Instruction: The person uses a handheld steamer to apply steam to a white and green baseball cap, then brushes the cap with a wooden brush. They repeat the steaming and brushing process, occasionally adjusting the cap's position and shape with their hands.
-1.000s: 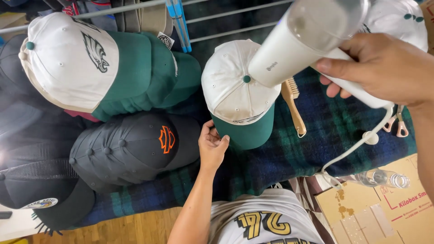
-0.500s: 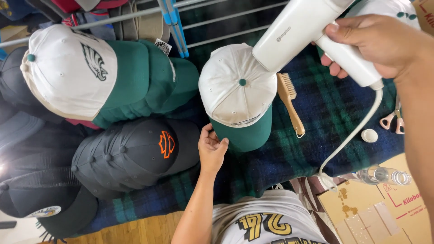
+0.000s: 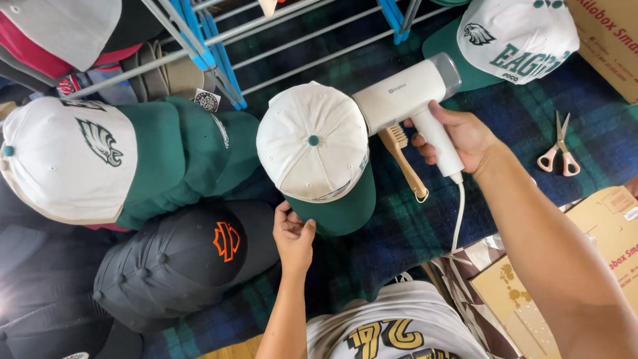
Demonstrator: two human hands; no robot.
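A white cap with a green brim (image 3: 312,143) sits upright at the centre over a dark plaid blanket (image 3: 412,233). My left hand (image 3: 294,236) pinches the near edge of its brim from below. My right hand (image 3: 458,136) grips the handle of a white handheld steamer (image 3: 407,96), whose nozzle points left against the cap's right side. Its white cord (image 3: 458,219) hangs down from the handle. A wooden brush (image 3: 402,159) lies just behind the steamer, beside the cap.
Stacked white-and-green caps (image 3: 119,163) and dark caps (image 3: 179,266) fill the left. Another white-and-green cap (image 3: 515,40) lies top right, scissors (image 3: 560,143) at right, cardboard boxes (image 3: 601,219) at the right edge. A metal drying rack with blue joints (image 3: 219,56) crosses the top.
My right hand has lowered the steamer from up near the camera down to the cap's right side. My left hand has stayed on the brim.
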